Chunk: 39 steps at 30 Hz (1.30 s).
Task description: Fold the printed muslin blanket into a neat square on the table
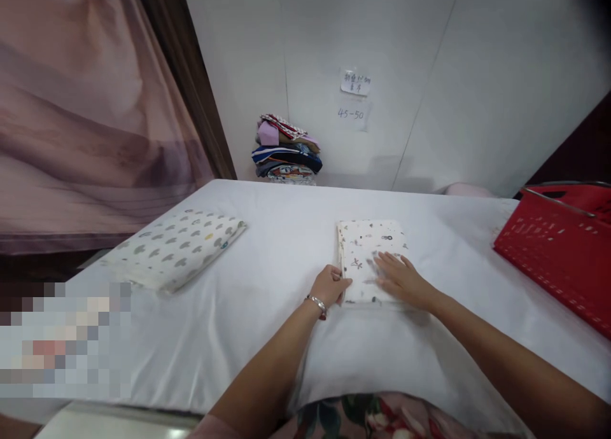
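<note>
A folded white cloth (367, 235) with small dark prints lies flat on the white-covered table in front of me. My left hand (331, 286), with a silver bracelet at the wrist, pinches the cloth's lower left edge between thumb and curled fingers. On top of the cloth rests my right hand (403, 280), palm down with its fingers stretched out over the right half. Over to the left lies another folded white cloth (179, 245) printed with grey shapes, apart from both hands.
A red plastic basket (563, 254) with a metal handle stands at the table's right side. Behind the far edge rises a stack of folded fabrics (286, 153) against the wall. Paper notes (354, 114) hang there. A pink curtain (95, 108) borders the left.
</note>
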Each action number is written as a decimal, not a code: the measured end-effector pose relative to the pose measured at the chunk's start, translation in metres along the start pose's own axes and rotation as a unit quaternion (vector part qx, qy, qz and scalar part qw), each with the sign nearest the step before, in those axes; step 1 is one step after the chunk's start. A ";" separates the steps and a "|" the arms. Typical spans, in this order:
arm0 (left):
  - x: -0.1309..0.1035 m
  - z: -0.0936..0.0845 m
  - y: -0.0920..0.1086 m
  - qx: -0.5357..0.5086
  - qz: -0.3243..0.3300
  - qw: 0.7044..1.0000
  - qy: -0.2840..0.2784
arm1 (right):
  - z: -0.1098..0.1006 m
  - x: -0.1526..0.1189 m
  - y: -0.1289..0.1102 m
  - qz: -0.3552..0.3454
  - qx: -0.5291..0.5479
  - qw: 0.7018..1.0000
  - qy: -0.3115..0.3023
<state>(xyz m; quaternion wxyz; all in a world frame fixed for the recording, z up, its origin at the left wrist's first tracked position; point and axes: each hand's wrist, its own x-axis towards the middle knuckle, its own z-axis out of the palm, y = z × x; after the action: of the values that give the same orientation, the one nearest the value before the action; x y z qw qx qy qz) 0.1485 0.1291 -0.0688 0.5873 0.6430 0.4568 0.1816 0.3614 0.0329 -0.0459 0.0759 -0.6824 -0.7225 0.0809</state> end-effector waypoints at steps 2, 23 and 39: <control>-0.003 0.005 -0.002 0.013 -0.007 1.000 0.001 | 0.006 -0.013 0.011 0.027 -0.006 1.000 0.008; -0.028 0.028 0.012 0.366 0.307 0.874 0.084 | 0.016 -0.029 -0.011 0.029 0.015 0.999 -0.006; -0.023 0.023 -0.002 0.213 0.350 0.901 0.143 | -0.015 0.157 0.001 0.060 0.045 0.990 0.119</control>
<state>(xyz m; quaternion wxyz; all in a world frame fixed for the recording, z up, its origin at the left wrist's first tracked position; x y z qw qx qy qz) 0.1534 0.0969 -0.0694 0.2629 0.8382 0.3096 0.3639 0.3573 0.1899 -0.0315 0.1871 -0.7249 -0.6620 0.0362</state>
